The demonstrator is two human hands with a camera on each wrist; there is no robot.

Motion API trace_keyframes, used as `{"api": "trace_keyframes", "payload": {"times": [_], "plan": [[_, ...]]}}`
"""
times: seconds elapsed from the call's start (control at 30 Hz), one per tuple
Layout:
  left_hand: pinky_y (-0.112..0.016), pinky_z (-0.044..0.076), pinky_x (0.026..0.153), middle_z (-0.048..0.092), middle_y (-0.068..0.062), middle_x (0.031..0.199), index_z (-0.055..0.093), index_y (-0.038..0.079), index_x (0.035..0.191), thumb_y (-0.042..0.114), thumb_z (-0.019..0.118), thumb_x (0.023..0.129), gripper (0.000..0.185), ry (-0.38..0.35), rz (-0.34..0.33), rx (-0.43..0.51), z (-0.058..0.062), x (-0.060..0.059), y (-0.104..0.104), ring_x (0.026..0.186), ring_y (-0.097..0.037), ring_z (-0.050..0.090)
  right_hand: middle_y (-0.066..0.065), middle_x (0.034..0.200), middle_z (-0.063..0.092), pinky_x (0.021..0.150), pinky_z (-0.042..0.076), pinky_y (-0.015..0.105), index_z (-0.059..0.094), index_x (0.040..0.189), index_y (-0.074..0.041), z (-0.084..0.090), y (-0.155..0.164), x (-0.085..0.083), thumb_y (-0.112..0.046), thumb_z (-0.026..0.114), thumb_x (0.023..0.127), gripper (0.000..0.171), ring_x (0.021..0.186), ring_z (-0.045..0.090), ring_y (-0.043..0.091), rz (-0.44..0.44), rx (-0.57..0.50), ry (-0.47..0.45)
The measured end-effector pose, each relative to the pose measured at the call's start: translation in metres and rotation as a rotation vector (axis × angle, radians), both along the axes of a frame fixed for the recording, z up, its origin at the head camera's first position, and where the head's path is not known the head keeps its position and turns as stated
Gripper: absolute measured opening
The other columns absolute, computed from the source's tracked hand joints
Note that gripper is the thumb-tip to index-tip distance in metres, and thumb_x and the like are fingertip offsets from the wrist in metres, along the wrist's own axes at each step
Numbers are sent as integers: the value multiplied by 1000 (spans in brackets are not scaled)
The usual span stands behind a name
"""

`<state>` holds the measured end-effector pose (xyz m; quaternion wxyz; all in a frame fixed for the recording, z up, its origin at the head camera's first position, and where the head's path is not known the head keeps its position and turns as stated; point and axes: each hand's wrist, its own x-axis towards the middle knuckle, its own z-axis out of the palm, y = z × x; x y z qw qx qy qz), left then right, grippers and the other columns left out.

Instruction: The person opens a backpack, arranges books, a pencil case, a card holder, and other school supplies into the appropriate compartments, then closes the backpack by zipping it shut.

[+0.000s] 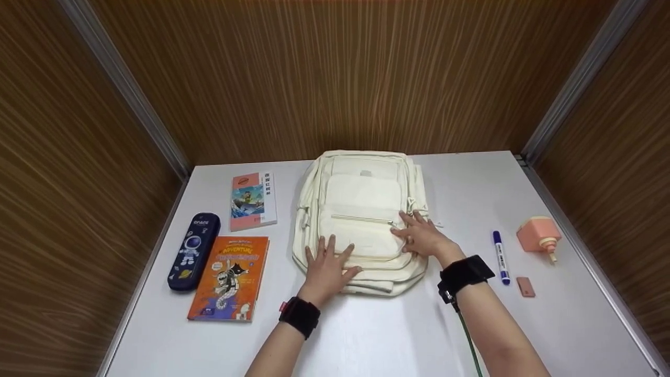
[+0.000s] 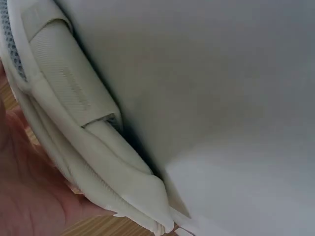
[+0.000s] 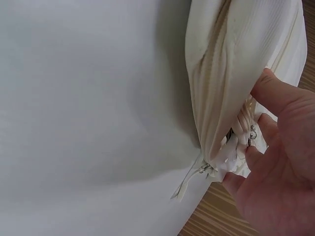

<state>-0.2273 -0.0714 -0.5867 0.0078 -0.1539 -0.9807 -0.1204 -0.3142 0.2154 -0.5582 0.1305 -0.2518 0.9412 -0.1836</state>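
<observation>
A cream backpack [image 1: 361, 220] lies flat on the white table [image 1: 398, 335], front side up, with its zips closed. My left hand [image 1: 328, 262] rests flat on its lower left part, fingers spread. In the left wrist view the palm [image 2: 29, 187] lies against the backpack's padded edge [image 2: 88, 132]. My right hand [image 1: 419, 235] lies on the bag's right side with straight fingers, its fingertips by the front pocket's zip pull [image 1: 392, 223]. In the right wrist view the right hand [image 3: 275, 162] touches the backpack's side [image 3: 236, 64] next to small metal zip pulls [image 3: 252, 133].
Left of the bag lie a navy pencil case [image 1: 193, 251], an orange book [image 1: 230, 277] and a smaller book [image 1: 253, 201]. To the right are a blue marker [image 1: 501, 257], a pink eraser [image 1: 525, 287] and a pink plug-like object [image 1: 538, 236]. Wood-panelled walls [image 1: 335, 73] enclose the table on three sides.
</observation>
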Motion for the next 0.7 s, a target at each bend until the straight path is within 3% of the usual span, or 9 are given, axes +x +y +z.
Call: {"api": "trace_keyframes", "payload": {"times": [0.2,0.37,0.43,0.53,0.63,0.7], "plan": [[-74,10,104,19,-23,158,42,30,150,70,42,92,70,-60,0,72,-2,-1,-1,144,-47,10,23,159,15,108,5,70,54,141,-12,-2,3,0,-15,76,84,62,143,2,51,8,-29,18],[-75,7,104,14,-22,160,38,29,152,67,40,94,70,-99,-9,96,-3,-1,-2,145,-45,6,28,156,20,107,11,69,54,139,-3,-5,10,-2,-2,71,86,56,141,9,53,-28,-184,7],[-75,6,104,13,-21,160,37,30,152,67,40,94,69,-105,-13,102,-3,-2,-2,145,-45,5,30,152,28,109,19,64,53,137,2,-6,16,-4,4,63,89,49,139,20,51,-106,-263,34],[-75,6,104,12,-21,160,36,30,153,67,40,94,69,-108,-16,100,-4,-2,-2,145,-44,4,32,141,42,105,35,56,51,135,9,-8,26,-7,9,52,94,41,130,40,48,-297,-338,86],[-75,6,104,10,-20,161,34,31,153,68,38,94,70,-117,-15,88,-4,-3,-2,146,-43,3,33,131,52,96,45,51,50,134,11,-11,35,-8,7,48,95,39,118,53,45,-468,-336,102],[-75,5,104,9,-19,162,33,31,154,68,37,94,70,-125,-14,82,-4,-4,-3,146,-43,1,33,129,53,91,48,50,49,134,12,-14,40,-8,6,47,96,39,113,56,44,-528,-309,78]]}}
